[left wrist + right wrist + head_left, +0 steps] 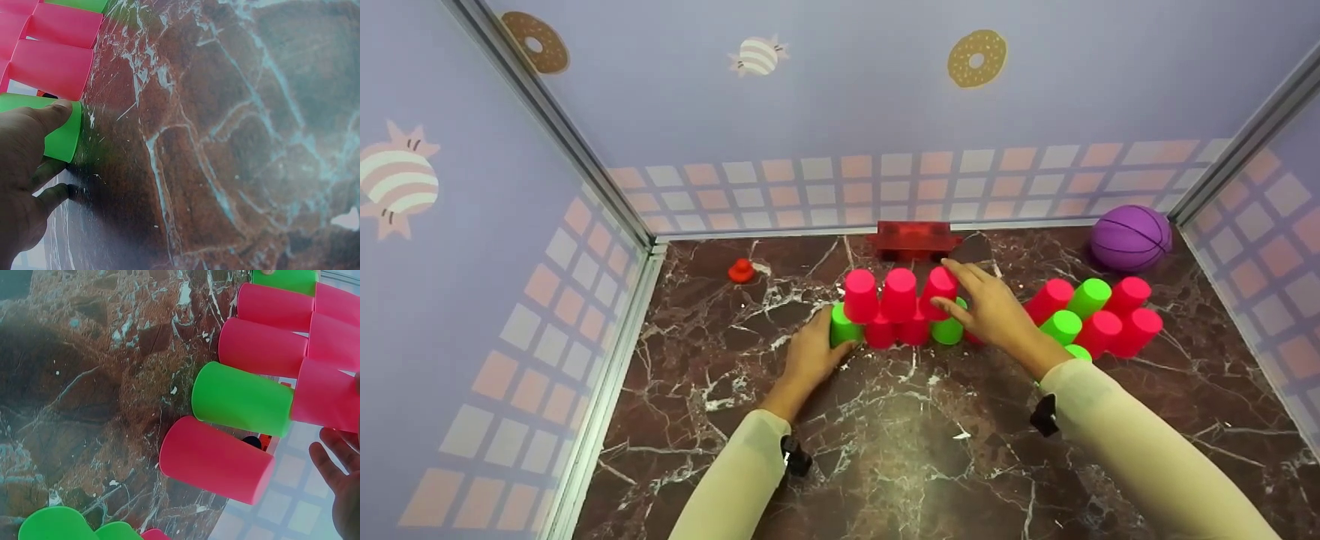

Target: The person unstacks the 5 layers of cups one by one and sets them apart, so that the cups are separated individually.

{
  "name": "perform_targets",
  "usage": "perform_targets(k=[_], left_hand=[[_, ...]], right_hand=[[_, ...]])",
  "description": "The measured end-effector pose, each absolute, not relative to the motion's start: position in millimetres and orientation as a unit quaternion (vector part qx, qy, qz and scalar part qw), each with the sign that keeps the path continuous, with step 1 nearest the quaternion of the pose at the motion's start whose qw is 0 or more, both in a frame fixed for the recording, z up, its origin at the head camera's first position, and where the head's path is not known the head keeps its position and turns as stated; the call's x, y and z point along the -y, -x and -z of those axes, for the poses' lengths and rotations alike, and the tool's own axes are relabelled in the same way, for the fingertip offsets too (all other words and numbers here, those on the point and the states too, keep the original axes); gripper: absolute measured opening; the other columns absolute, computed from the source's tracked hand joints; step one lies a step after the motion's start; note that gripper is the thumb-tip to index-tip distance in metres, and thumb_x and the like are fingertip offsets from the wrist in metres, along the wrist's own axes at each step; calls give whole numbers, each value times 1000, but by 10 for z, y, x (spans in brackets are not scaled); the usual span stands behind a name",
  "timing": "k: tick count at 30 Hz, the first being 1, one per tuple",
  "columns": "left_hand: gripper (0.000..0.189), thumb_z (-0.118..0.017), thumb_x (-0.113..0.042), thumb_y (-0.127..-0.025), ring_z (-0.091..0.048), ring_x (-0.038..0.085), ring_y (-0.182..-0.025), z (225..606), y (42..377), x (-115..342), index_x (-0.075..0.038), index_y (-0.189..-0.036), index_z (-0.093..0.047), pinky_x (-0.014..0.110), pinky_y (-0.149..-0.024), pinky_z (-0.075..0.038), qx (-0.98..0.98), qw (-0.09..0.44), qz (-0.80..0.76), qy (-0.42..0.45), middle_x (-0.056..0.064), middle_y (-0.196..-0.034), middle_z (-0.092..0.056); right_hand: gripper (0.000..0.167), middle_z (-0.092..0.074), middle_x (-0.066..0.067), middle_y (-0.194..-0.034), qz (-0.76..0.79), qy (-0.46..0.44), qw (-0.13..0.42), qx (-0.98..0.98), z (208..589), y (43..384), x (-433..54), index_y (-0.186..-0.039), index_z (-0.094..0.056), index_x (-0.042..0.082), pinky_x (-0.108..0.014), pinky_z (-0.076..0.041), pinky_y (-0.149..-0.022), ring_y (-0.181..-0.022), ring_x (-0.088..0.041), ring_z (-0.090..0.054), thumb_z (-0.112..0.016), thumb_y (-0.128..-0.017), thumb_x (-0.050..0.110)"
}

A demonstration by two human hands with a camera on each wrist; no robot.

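Upside-down plastic cups stand in two tiers in the head view. My left hand (810,352) holds the green cup (846,326) at the left end of the lower row, its thumb across the front face in the left wrist view. Two pink-red cups, another green cup (242,399) and a further red cup (216,460) continue that row. Three pink-red cups form the upper tier, bridging the lower ones. My right hand (990,307) has thumb and fingers around the rightmost upper red cup (939,291), above the second green cup; the palm is partly out of the right wrist view.
To the right stands a cluster of red and green cups (1099,330). A purple ball (1131,238) sits in the back right corner. Behind the tiers is a red toy vehicle (915,238); a small red duck-like toy (741,271) lies back left. Walls (870,112) enclose the marbled surface.
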State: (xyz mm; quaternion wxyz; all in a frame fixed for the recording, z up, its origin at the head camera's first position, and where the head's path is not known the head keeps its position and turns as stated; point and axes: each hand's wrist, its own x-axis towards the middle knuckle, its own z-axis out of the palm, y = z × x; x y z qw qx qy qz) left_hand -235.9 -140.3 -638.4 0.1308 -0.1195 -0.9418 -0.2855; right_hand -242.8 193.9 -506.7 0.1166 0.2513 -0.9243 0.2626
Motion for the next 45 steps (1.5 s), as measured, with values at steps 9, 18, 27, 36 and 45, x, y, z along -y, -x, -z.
perform_targets(k=[9,18,27,36,45], left_hand=[[75,-90,-46,-90,-78,37,-103,6632,2487,1431,-11,-147,-55,57,-85,-61,949,112,276,105,12,-128,-76],[69,-91,-37,-91,-77,41,-98,6236,2283,1385,-6,-143,-56,62,-82,-61,942,109,297,109,17,-120,-76],[71,-90,-36,-92,-77,42,-103,6194,2288,1359,-5,-146,-56,62,-86,-61,949,96,281,102,17,-124,-76],[67,-91,-35,-92,-77,43,-99,6107,2242,1332,-6,-142,-58,63,-82,-61,948,94,289,97,19,-119,-77],[66,-91,-38,-91,-77,40,-95,6300,2324,1378,-9,-139,-58,61,-79,-60,942,121,291,112,16,-116,-76]], right_hand=[[71,-72,-22,-131,-295,-253,136,911,5029,2352,-2085,-160,-54,5,-57,-61,-92,-99,-38,-73,-84,-101,31],[63,-73,-21,-134,-296,-267,180,899,5014,2235,-2414,-151,-60,4,-53,-64,-91,-105,-40,-75,-87,-97,23],[62,-74,-22,-132,-271,-268,225,897,4974,2054,-2864,-146,-63,-1,-38,-61,-87,-101,-34,-76,-90,-92,12],[64,-76,-19,-134,-258,-238,245,904,4972,1843,-3312,-147,-65,3,-6,-44,-86,-93,-31,-75,-91,-89,9],[55,-76,-20,-111,-243,-217,277,904,5050,1700,-3681,-137,-69,0,-8,-50,-79,-84,-29,-72,-87,-86,9]])
